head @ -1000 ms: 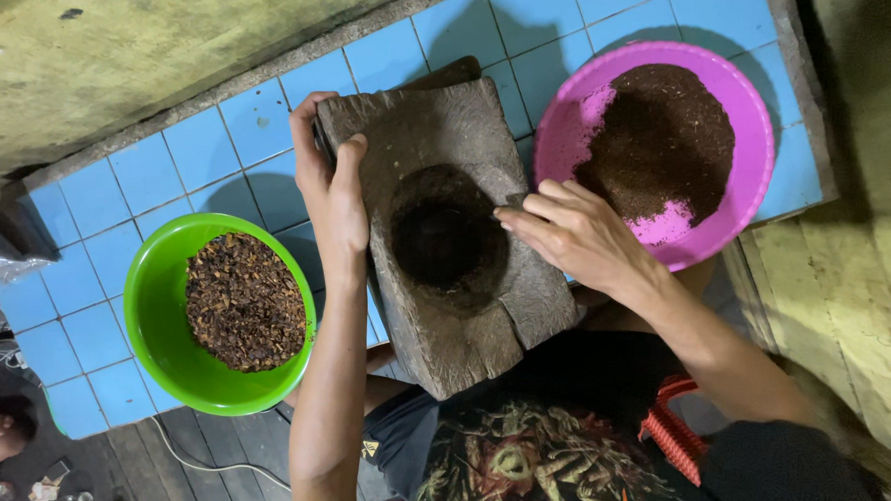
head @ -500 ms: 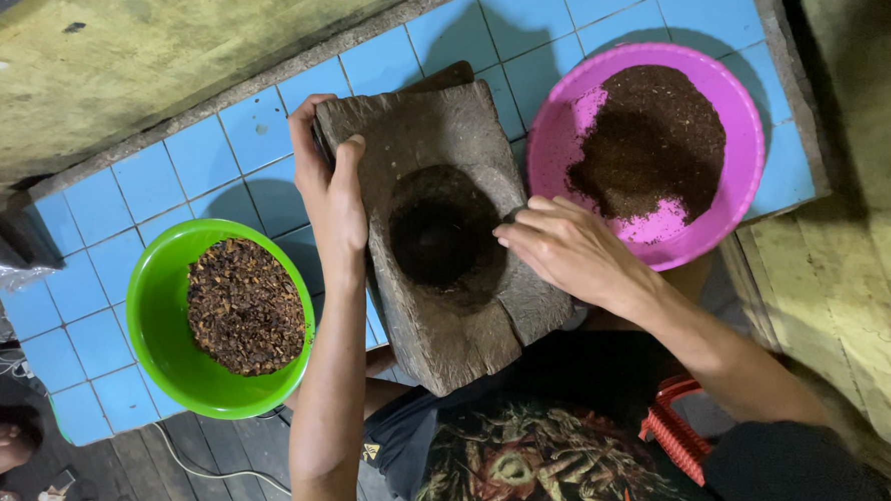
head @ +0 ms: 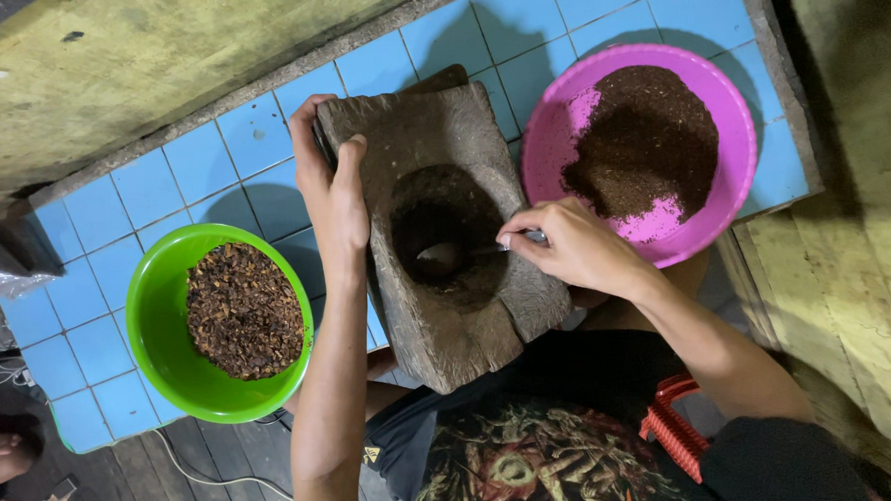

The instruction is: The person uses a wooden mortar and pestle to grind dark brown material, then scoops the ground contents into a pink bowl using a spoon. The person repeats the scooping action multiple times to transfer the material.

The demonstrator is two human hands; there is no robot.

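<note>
1. My right hand [head: 576, 248] pinches a spoon [head: 455, 253], its bowl down in the stone mortar [head: 436, 230] hollow; scrape slowly.
2. My left hand [head: 330, 180] clamps the mortar's left edge; brace firmly.
3. Far right, the pink bowl [head: 561, 135] holds ground powder.

Blue-tiled ledge [head: 219, 160]: mortar [head: 436, 230], two bowls [head: 160, 358].
</note>
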